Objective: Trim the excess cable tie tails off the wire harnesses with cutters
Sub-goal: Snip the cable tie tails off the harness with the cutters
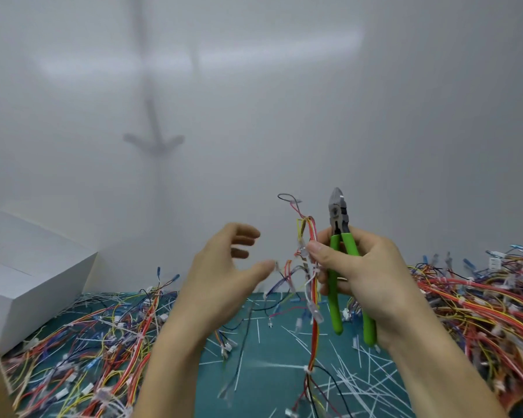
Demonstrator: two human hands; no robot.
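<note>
My right hand (363, 276) grips the green-handled cutters (337, 224), jaws pointing up, and its thumb and forefinger also pinch a wire harness (314, 300) of red, orange and yellow wires. The harness hangs down to the green mat (272, 372), with white cable ties along it. My left hand (224, 273) hovers just left of the harness, fingers spread and loosely curved, holding nothing.
A pile of coloured harnesses (97, 351) covers the mat at the left, and a bigger pile (477, 312) lies at the right. Several cut white tie tails (354, 384) litter the middle. A white box (31, 273) stands at the far left against a pale wall.
</note>
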